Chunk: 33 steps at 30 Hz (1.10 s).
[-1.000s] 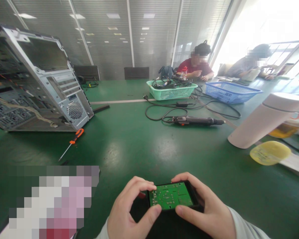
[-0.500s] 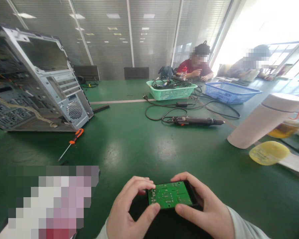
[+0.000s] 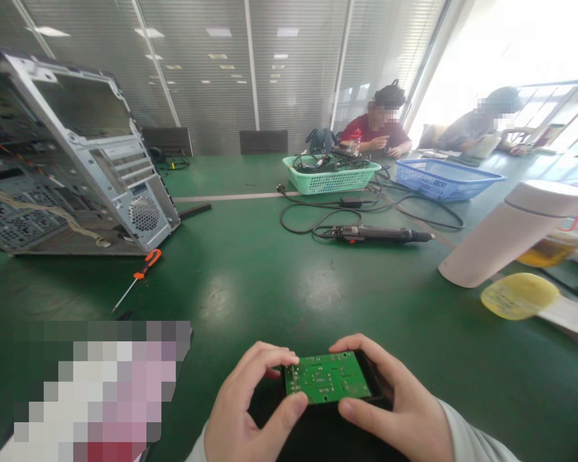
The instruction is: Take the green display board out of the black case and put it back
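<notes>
Between my two hands, near the bottom of the head view, is a green circuit board (image 3: 325,377) with a black part showing along its edges. My left hand (image 3: 257,401) grips its left end, thumb on the near corner and fingers on the far one. On the other end, my right hand (image 3: 390,398) holds it with the thumb at the near edge and fingers curled round the far right corner. The board's soldered face is turned up. What lies beneath it is mostly hidden.
An open computer case (image 3: 77,160) stands at left, an orange-handled screwdriver (image 3: 147,264) before it. Farther off are a black electric screwdriver (image 3: 380,233), a green basket (image 3: 334,181) of cables and a blue basket (image 3: 443,183). A pale bottle (image 3: 505,237) stands right. Two people sit beyond.
</notes>
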Available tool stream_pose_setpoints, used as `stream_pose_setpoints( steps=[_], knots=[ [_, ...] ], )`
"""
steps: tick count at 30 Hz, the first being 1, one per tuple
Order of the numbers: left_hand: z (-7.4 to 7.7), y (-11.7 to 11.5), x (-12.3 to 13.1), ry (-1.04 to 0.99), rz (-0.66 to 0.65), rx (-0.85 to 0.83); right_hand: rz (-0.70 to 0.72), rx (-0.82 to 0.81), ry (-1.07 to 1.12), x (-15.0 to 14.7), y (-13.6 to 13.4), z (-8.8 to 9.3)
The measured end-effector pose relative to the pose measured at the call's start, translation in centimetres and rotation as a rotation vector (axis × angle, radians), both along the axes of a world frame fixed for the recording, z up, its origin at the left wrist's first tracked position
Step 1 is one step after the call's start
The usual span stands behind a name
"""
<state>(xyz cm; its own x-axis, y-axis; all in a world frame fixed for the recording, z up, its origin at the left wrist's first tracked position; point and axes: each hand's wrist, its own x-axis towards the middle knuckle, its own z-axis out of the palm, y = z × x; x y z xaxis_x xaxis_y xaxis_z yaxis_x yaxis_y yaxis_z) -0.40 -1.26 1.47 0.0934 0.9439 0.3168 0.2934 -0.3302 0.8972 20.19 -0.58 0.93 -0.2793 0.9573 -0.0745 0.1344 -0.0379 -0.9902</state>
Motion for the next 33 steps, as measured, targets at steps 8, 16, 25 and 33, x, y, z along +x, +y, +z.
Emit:
stream_pose_setpoints(
  steps=[8,16,25,33],
  knots=[
    [-0.05,0.07,0.03,-0.018,-0.011,0.033,-0.004,-0.005,0.006,0.03,0.03,0.08],
    [0.22,0.01,0.21,0.01,0.008,0.016,-0.007,-0.01,0.01,0.02,0.03,0.05],
    [0.09,-0.02,0.21,0.007,-0.001,0.043,-0.001,-0.029,0.021,0.01,0.02,0.16],
    [0.05,-0.16,0.19,0.032,-0.001,0.013,0.004,-0.032,-0.001,0.1,-0.01,-0.09]
  ],
)
